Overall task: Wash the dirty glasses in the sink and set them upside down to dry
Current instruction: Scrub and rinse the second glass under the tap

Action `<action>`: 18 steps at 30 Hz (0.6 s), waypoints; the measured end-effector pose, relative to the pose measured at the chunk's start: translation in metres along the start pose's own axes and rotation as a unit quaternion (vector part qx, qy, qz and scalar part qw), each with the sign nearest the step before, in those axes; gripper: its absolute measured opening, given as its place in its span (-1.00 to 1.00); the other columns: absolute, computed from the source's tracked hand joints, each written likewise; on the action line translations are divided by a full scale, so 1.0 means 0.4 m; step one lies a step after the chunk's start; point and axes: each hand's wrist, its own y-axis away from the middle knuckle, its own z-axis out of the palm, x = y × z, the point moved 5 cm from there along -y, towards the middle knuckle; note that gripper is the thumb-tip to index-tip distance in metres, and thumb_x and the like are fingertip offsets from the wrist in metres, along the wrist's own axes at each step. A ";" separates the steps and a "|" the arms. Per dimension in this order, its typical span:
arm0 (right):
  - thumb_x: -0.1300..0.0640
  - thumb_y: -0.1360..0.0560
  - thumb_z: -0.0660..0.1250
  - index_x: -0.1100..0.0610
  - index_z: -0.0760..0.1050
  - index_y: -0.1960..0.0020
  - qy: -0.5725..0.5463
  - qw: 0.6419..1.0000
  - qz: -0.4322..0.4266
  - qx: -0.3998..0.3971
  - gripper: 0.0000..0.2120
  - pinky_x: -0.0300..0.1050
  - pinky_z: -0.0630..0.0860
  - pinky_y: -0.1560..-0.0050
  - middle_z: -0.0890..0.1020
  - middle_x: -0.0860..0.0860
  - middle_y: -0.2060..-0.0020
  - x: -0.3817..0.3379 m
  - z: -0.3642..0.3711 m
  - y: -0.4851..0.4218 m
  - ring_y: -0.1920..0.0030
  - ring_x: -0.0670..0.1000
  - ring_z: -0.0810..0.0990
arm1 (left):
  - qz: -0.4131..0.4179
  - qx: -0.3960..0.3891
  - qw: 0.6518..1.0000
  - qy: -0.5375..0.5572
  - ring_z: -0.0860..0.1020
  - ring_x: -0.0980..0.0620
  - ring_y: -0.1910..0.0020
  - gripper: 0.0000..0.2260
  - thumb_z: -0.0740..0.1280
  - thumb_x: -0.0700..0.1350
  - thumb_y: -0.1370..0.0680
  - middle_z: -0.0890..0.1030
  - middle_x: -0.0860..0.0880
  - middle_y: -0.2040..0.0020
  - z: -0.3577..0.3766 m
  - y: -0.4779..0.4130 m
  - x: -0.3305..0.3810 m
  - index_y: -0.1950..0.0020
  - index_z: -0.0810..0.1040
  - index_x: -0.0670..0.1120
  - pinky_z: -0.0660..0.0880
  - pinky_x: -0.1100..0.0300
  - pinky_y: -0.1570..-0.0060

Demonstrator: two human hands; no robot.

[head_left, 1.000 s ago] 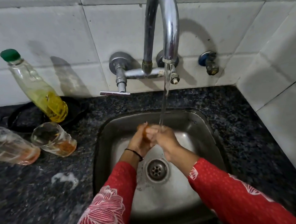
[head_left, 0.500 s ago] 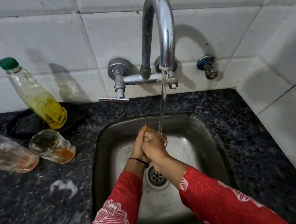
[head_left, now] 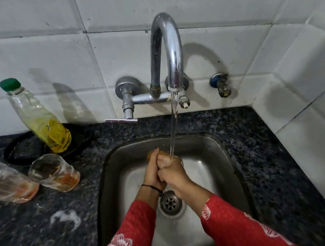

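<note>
Glasses are the whole job, and 3 show: 1 is in the hands over the sink [head_left: 226, 157], and 2 wait on the dark counter [head_left: 274, 154] to the left of the sink. The held glass [head_left: 153, 154] is mostly hidden; only an amber edge shows above the knuckles, directly under the stream of water [head_left: 174, 126] falling from the tap [head_left: 166, 52]. The left hand [head_left: 153, 172] is curled around the glass from its left side. The right hand [head_left: 170, 171] is closed against it from the right, fingers folded; whether they reach inside the glass cannot be told. Both hands press close together above the drain [head_left: 170, 203].

Left of the sink, the nearer dirty glass [head_left: 54, 172] lies tilted on the counter with orange residue in its base. The farther dirty glass [head_left: 10, 182], at the frame edge beyond it, lies the same way, also smeared orange. A blob of foam [head_left: 65, 217] sits on the counter left of the sink, nearer the person than the glasses. Behind the glasses stands a soap bottle [head_left: 41, 120] with a green cap, its foot on a black tray [head_left: 24, 150].

Judged from this, the task is early: glass 1 is in its rinse, nothing is set upside down to dry anywhere in view, and 2 glasses look unwashed.
</note>
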 end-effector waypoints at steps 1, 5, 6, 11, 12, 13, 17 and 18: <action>0.40 -0.44 0.19 0.20 0.59 -0.10 0.035 0.999 -0.039 -0.004 -0.67 -0.16 0.55 -0.12 0.67 0.12 0.00 0.015 0.001 0.003 -0.08 0.03 0.62 | -0.007 0.000 1.000 -0.019 0.59 0.06 0.37 -0.71 0.20 0.09 -0.55 0.57 -0.04 0.39 -0.002 0.002 0.008 0.25 0.47 -0.07 0.52 0.23 0.27; 0.00 -0.50 0.10 -0.05 0.48 0.01 0.299 0.933 -0.190 -0.057 -0.80 0.06 0.59 -0.05 0.60 0.01 0.05 0.058 -0.023 0.012 0.03 0.01 0.60 | -0.080 0.008 0.991 -0.108 0.64 -0.03 0.44 -0.49 0.21 0.18 -0.56 0.64 -0.13 0.42 0.000 0.013 0.026 0.36 0.64 -0.17 0.50 0.06 0.17; 0.06 -0.52 0.11 0.00 0.46 -0.01 0.347 0.910 -0.215 -0.069 -0.83 0.03 0.58 -0.05 0.57 0.03 0.04 0.052 -0.028 0.017 0.02 0.02 0.58 | -0.086 0.020 0.990 -0.112 0.64 -0.05 0.40 -0.52 0.23 0.20 -0.54 0.65 -0.14 0.39 -0.004 0.013 0.025 0.28 0.62 -0.18 0.52 0.05 0.16; 0.21 -0.49 0.14 0.15 0.57 0.06 0.069 0.996 -0.043 0.033 -0.77 -0.16 0.58 -0.02 0.63 0.04 0.15 0.024 -0.026 0.009 0.08 -0.02 0.62 | -0.044 -0.019 0.999 -0.009 0.65 -0.07 0.17 -0.52 0.23 0.25 -0.51 0.66 -0.17 0.18 0.007 0.021 -0.017 0.13 0.62 -0.18 0.58 0.06 0.01; 0.24 -0.47 0.16 0.17 0.60 0.07 -0.013 0.999 0.026 0.039 -0.77 -0.08 0.58 -0.09 0.64 0.03 0.20 0.039 -0.009 0.002 0.10 0.00 0.64 | -0.047 -0.023 0.999 0.006 0.65 -0.03 0.21 -0.53 0.21 0.24 -0.52 0.65 -0.14 0.22 0.012 0.031 -0.028 0.19 0.61 -0.15 0.60 0.12 0.08; 0.26 -0.44 0.20 0.20 0.61 0.07 -0.077 0.993 0.084 0.035 -0.78 0.00 0.57 -0.14 0.63 0.02 0.25 0.047 0.008 -0.004 0.14 0.01 0.64 | -0.053 -0.025 0.998 0.015 0.64 0.02 0.30 -0.54 0.19 0.22 -0.53 0.63 -0.09 0.32 0.019 0.038 -0.034 0.30 0.60 -0.11 0.59 0.21 0.20; 0.23 -0.51 0.25 0.13 0.61 -0.04 -0.038 0.999 0.003 0.001 -0.81 -0.15 0.56 -0.10 0.67 0.00 0.07 0.063 -0.013 0.014 -0.03 -0.06 0.63 | -0.061 0.021 0.996 -0.055 0.59 0.01 0.34 -0.53 0.15 0.19 -0.57 0.58 -0.10 0.34 0.020 0.040 -0.001 0.36 0.58 -0.07 0.51 0.21 0.22; 0.15 -0.57 0.18 0.10 0.57 -0.15 0.050 0.997 -0.042 -0.038 -0.75 -0.17 0.53 -0.15 0.64 -0.02 -0.04 0.067 -0.025 0.026 -0.12 -0.07 0.60 | -0.074 0.030 0.995 -0.067 0.60 -0.04 0.32 -0.51 0.18 0.22 -0.55 0.60 -0.13 0.31 0.015 0.039 0.005 0.33 0.59 -0.11 0.50 0.13 0.14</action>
